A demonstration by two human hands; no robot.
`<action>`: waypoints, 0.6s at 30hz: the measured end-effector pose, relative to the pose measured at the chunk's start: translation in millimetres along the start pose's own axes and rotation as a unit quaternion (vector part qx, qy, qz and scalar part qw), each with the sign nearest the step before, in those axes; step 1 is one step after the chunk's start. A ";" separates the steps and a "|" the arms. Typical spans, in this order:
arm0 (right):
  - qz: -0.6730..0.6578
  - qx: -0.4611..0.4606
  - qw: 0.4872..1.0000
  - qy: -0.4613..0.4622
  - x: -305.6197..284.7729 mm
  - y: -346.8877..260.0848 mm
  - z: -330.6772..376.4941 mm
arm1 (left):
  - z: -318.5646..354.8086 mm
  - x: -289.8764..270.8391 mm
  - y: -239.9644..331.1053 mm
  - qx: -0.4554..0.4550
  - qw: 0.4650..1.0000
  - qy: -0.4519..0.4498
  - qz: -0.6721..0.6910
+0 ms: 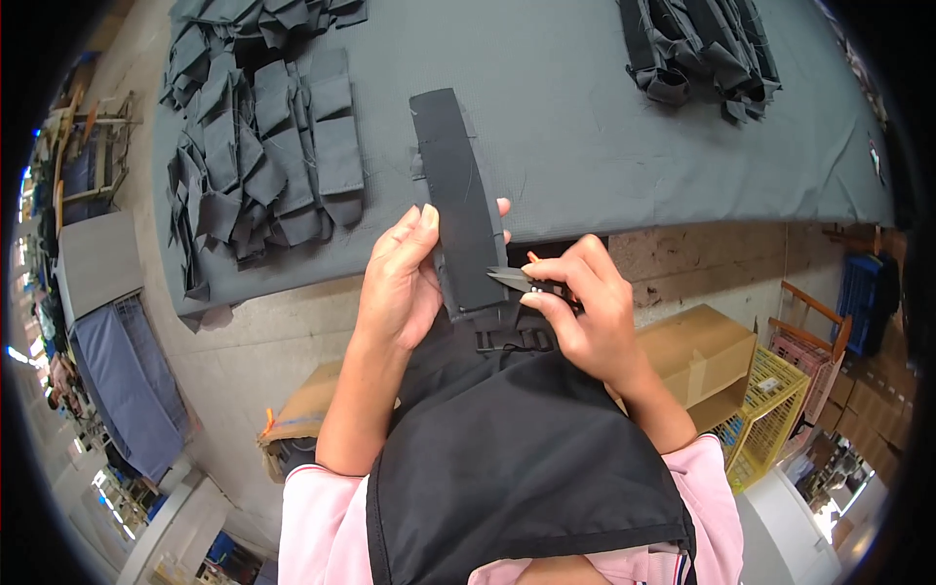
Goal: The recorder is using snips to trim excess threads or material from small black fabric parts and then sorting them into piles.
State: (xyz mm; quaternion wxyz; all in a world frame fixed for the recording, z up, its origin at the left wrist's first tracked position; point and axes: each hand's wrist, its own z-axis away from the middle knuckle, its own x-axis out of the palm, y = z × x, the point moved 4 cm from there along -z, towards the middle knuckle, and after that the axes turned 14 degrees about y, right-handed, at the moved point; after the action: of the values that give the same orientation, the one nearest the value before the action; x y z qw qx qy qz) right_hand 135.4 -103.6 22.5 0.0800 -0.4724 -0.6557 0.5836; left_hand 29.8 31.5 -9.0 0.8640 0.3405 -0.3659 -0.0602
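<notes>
A long dark grey fabric strip [453, 180] with loose threads along its edges is held up over the near edge of the table. My left hand [405, 268] grips it from the left side, thumb on top and fingers behind. In my right hand [590, 312] is a pair of small thread snips [514, 280], closed in my fingers. Their pointed blades lie by the right edge of the strip, close to its lower end. Just beneath the strip, a black buckle [512, 340] shows on my black apron [517, 448].
Grey cloth covers the table [556, 127]. Piled grey fabric pieces [263, 146] lie at the left, and another bundle [697, 49] lies far right. Below the table stand a cardboard box [697, 356], a yellow crate [770, 409] and an open carton [302, 409].
</notes>
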 end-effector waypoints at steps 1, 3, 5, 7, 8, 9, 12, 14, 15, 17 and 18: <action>-0.022 0.011 1.000 -0.003 -2.4 4.0 -0.4 | 0.7 -0.3 -0.3 -0.007 1.000 0.014 0.001; -0.046 0.023 0.999 -0.008 -5.8 5.3 -2.8 | 0.7 -4.0 -1.2 -0.013 0.999 0.029 0.002; -0.037 0.022 0.997 0.068 -17.1 -3.2 -10.3 | 0.6 -7.5 -1.1 -0.034 0.999 0.024 0.029; -0.070 0.099 0.992 0.046 -7.7 14.2 -10.2 | 1.8 -9.2 -5.5 -0.055 0.995 0.039 0.069; -0.097 0.130 0.986 0.022 1.0 25.0 -10.1 | 0.9 -11.5 -7.6 -0.071 0.990 0.057 0.110; -0.179 0.187 0.965 0.031 6.9 28.0 -6.5 | -0.5 -14.4 -10.3 -0.068 0.990 0.057 0.109; -0.178 0.171 0.969 0.032 9.6 19.8 -2.0 | -2.1 -22.1 -22.3 -0.122 0.974 0.064 0.179; -0.156 0.150 0.976 0.027 14.2 16.4 -0.8 | -4.7 -12.1 -29.3 -0.201 0.931 0.014 0.305; -0.128 0.129 0.983 0.025 16.7 14.5 -1.5 | -3.0 -7.0 -30.4 -0.217 0.930 0.048 0.293; -0.110 0.070 0.991 0.027 21.9 7.9 -4.2 | -0.8 -8.6 -40.4 -0.220 0.936 0.007 0.273; -0.085 0.011 0.996 0.032 23.4 2.5 -4.6 | 0.1 -11.4 -44.1 -0.212 0.945 0.008 0.248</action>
State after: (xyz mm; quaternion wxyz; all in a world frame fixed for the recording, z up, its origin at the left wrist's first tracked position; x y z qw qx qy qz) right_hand 127.1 -84.1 11.4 0.1556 -0.4327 -0.6842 0.5661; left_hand 27.8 1.9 -43.6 0.9068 0.0486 -0.4105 0.0825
